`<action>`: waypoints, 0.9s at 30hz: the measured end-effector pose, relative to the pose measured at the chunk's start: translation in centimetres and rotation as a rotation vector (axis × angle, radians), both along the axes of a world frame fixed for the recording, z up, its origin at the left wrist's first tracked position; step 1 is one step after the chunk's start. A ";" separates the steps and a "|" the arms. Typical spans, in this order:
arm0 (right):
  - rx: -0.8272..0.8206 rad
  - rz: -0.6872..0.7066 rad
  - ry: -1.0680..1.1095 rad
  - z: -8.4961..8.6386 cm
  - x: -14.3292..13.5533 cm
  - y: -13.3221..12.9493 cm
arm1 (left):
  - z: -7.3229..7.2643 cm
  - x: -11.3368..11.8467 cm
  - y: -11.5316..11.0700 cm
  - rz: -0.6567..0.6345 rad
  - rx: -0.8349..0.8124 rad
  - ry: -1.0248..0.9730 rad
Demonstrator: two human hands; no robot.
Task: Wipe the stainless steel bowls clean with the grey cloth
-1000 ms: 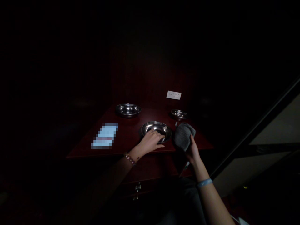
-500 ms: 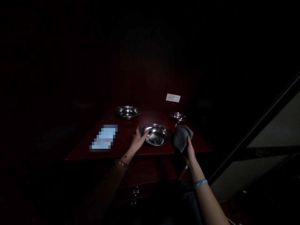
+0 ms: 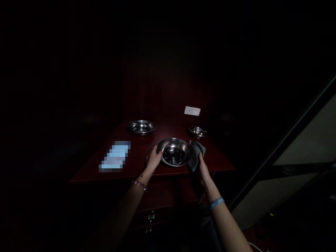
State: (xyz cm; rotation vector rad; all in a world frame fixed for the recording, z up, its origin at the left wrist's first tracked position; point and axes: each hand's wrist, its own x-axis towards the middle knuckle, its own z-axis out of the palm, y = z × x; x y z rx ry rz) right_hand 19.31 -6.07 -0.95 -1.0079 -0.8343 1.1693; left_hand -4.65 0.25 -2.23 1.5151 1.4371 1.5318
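A round steel bowl point(image 3: 174, 154) is at the front middle of the dark red desk point(image 3: 147, 169). My left hand point(image 3: 153, 159) grips its left rim, with the thumb over the edge and the fingers hidden beneath. My right hand point(image 3: 203, 168) is closed on a grey cloth point(image 3: 194, 155), which is against or very near the bowl's right side. Behind to the left stands a second steel bowl point(image 3: 141, 127), and a smaller steel bowl point(image 3: 198, 132) is behind to the right.
A blurred, light blue flat thing point(image 3: 115, 156) lies on the desk's left part. A white socket plate point(image 3: 192, 111) is on the back wall. Below the desktop is a drawer handle point(image 3: 151, 215). A pale panel with a dark frame stands at the right.
My left hand has taken hold of the front bowl's rim. My right hand has brought the cloth leftward, up to the bowl. The view has shifted slightly.
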 end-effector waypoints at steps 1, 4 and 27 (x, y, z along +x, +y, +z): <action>0.017 0.024 -0.025 0.0 -0.1 0.1 | 0.1 0.1 -0.2 -0.007 0.013 -0.048; 0.092 0.077 -0.151 0.2 -0.5 0.0 | 0.5 0.6 -1.0 -0.045 0.083 -0.195; 0.457 -0.261 -0.570 1.8 -3.2 -1.3 | 1.5 0.8 -2.5 -0.121 0.226 -0.351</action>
